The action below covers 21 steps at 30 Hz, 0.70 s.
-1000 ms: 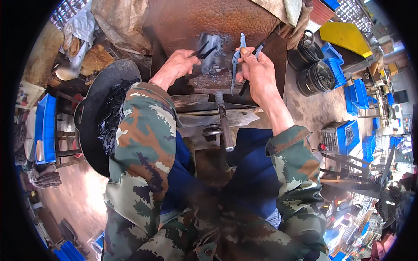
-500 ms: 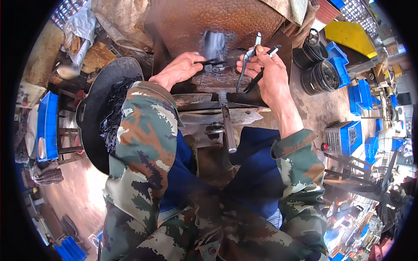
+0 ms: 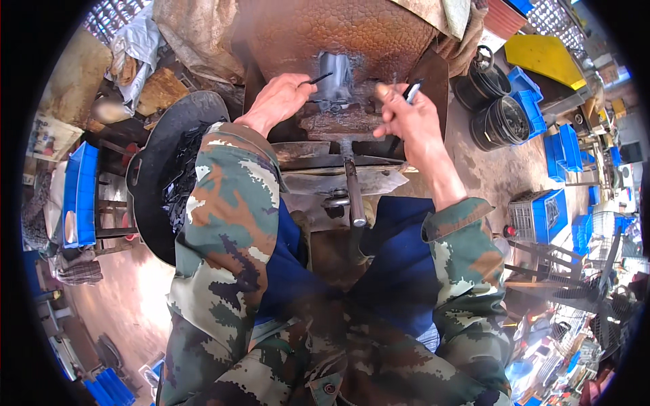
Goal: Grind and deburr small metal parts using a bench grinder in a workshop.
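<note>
My left hand [image 3: 281,99] pinches a thin dark metal strip [image 3: 319,78] between thumb and fingers. The strip's tip reaches over a smooth grey surface [image 3: 334,73], perhaps a grinding wheel, set in a brown crusted housing [image 3: 325,30]. To the right of that surface, my right hand [image 3: 412,118] is closed around a dark metal piece [image 3: 412,90] with a bright edge, which sticks up past the fingers. Its thumb and fingertips are smeared by motion, and most of the piece is hidden in the palm. Below both hands runs a rough, dark ledge [image 3: 338,126].
Left of me, a black tub [image 3: 149,186] holds dark metal pieces [image 3: 181,183]. A metal bar [image 3: 353,193] juts toward me below the ledge. Black buckets [image 3: 497,123] and blue crates [image 3: 560,152] stand on the right; a blue bin [image 3: 80,193] is at far left.
My left hand has risen slightly, and its strip now tilts up over the grey surface. My right hand has turned; the two ridged, bright-ended arms that stuck up from it no longer show.
</note>
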Motion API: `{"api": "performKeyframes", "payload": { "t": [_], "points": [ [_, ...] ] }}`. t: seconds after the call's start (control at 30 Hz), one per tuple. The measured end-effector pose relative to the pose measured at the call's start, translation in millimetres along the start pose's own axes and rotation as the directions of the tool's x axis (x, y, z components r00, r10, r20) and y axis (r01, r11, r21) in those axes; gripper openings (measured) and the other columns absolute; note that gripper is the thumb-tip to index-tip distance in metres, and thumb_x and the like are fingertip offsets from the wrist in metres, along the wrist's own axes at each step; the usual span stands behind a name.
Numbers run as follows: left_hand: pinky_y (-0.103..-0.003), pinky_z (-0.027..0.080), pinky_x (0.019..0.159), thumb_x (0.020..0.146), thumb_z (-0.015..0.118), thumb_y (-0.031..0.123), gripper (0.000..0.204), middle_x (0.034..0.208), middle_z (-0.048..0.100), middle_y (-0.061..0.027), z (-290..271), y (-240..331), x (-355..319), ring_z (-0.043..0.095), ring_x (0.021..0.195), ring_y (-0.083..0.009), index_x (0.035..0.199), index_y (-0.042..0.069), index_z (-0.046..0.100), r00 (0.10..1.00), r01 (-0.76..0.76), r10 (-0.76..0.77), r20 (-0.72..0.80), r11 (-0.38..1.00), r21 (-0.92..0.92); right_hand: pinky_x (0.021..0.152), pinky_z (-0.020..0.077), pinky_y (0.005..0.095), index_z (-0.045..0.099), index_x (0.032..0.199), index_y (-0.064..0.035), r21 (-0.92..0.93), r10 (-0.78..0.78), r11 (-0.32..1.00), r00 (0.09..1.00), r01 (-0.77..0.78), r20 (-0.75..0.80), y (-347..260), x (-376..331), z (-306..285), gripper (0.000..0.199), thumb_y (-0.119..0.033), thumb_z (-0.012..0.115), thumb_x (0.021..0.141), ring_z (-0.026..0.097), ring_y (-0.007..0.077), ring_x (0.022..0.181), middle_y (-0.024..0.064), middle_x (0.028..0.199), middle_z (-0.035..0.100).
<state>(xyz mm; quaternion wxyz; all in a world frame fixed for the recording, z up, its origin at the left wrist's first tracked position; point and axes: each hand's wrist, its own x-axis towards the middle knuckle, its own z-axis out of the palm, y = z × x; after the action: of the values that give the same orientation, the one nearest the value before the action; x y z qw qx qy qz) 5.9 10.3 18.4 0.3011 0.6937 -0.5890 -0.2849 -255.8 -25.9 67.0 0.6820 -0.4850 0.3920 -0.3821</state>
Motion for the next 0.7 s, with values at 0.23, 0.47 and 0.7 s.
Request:
{"api": "performKeyframes", "payload": {
  "t": [0.23, 0.47, 0.7],
  "points": [
    [-0.031, 0.051, 0.077, 0.094, 0.059, 0.025, 0.033, 0.093, 0.068, -0.0107, -2.2, -13.3, 5.4, 0.064, 0.086, -0.0178, 0.113, -0.001, 0.067, 0.991, 0.068, -0.058, -0.121, 0.995, 0.079, 0.051, 0.0500, 0.0273, 0.064, 0.103, -0.0006, -0.472, -0.139, 0.847, 0.958, 0.245, 0.249, 24.9, -34.9, -9.4, 0.020, -0.020, 0.058, 0.099, 0.057, 0.0101, 0.058, 0.0040, 0.069, 0.060],
    [-0.042, 0.042, 0.106, 0.091, 0.055, 0.035, 0.048, 0.131, 0.060, -0.0189, 2.1, -25.4, 5.5, 0.053, 0.126, -0.0363, 0.129, 0.006, 0.061, 0.974, 0.220, -0.216, -0.063, 0.973, 0.072, 0.096, 0.0508, 0.0414, 0.062, 0.116, -0.0054, -0.571, -0.209, 0.362, 0.661, 0.737, 0.720, 46.4, -57.6, -22.2, 0.047, 0.008, 0.058, 0.072, 0.059, 0.0344, 0.117, 0.0136, 0.126, 0.061],
    [-0.037, 0.050, 0.082, 0.089, 0.058, 0.031, 0.038, 0.084, 0.070, -0.0155, 8.0, -21.2, -0.7, 0.070, 0.083, -0.0252, 0.114, 0.003, 0.067, 0.947, 0.170, -0.154, -0.283, 0.985, 0.033, 0.091, 0.0535, 0.0432, 0.060, 0.120, -0.0077, -0.661, -0.025, 0.285, 0.695, 0.694, 0.719, 36.7, -72.6, -3.8, 0.049, 0.006, 0.057, 0.073, 0.060, 0.0336, 0.114, 0.0069, 0.137, 0.054]
  ]
}}
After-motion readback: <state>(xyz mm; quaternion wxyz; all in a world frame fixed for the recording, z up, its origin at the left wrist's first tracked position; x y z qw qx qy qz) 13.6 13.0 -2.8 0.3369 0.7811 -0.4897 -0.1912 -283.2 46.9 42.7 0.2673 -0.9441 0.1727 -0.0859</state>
